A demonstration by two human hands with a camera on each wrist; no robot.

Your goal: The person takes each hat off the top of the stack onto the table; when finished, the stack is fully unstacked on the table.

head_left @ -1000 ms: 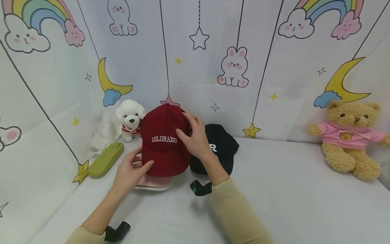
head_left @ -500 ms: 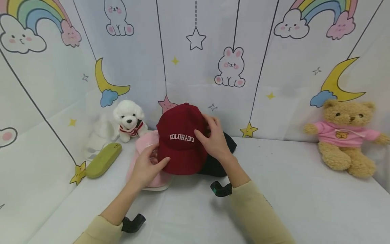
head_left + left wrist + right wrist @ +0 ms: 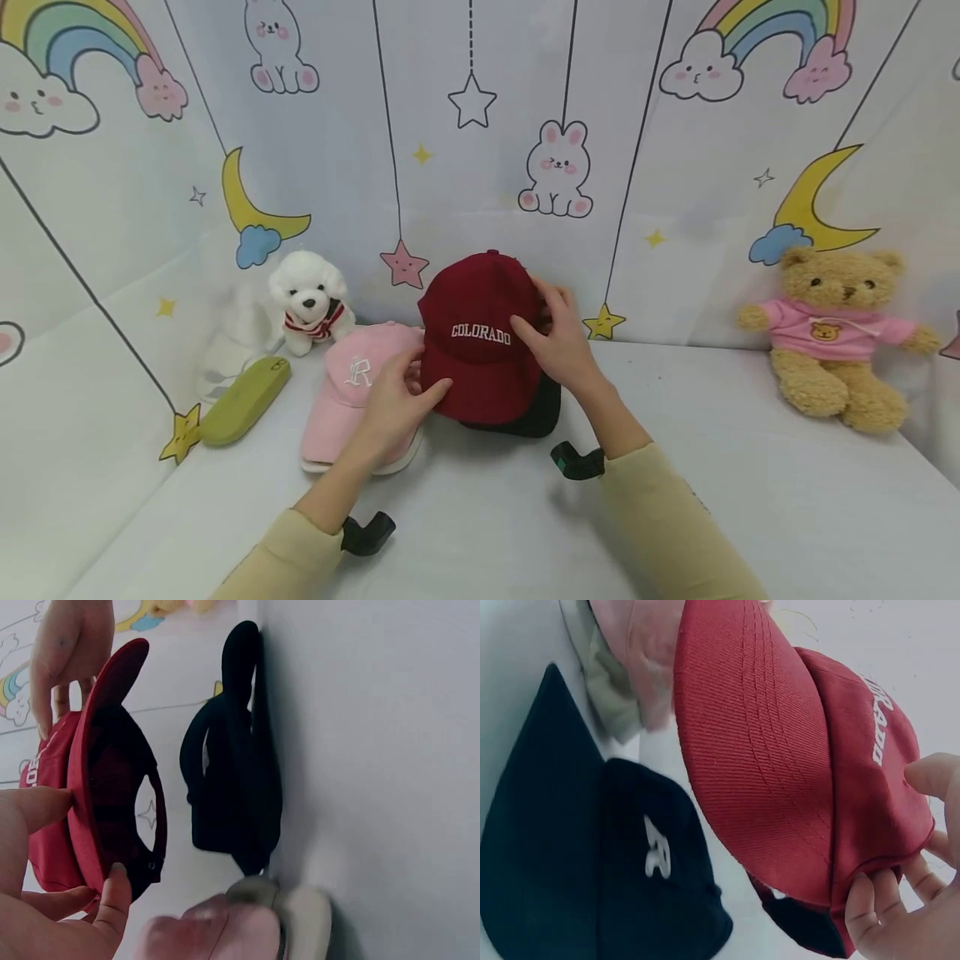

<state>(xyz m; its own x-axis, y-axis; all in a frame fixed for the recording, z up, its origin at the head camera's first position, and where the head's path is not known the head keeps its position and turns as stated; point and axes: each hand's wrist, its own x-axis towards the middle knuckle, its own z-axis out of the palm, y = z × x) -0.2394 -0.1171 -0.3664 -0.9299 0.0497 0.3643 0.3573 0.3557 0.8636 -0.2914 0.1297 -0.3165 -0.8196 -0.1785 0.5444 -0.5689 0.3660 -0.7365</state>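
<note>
Both hands hold a red COLORADO cap (image 3: 480, 333) upright with its brim down. My left hand (image 3: 397, 404) pinches the brim's left side, thumb in front and fingers behind, as the left wrist view also shows. My right hand (image 3: 558, 342) grips the crown's right side, its thumb on the front (image 3: 930, 776). Behind and below the red cap is a black cap (image 3: 540, 412), mostly hidden in the head view; the wrist views show a gap between them. A pink cap (image 3: 337, 417) with a white letter lies to the left, over a pale cap (image 3: 405, 458).
A green case (image 3: 243, 402) and a white plush dog (image 3: 307, 292) are at the left of the white table (image 3: 480, 525). At the far right sits a teddy bear (image 3: 832, 333) in pink. A patterned cloth (image 3: 337, 167) hangs behind.
Both hands have carried the red cap to the right, from in front of the pink cap to in front of the black one. The pink cap's front has come into view.
</note>
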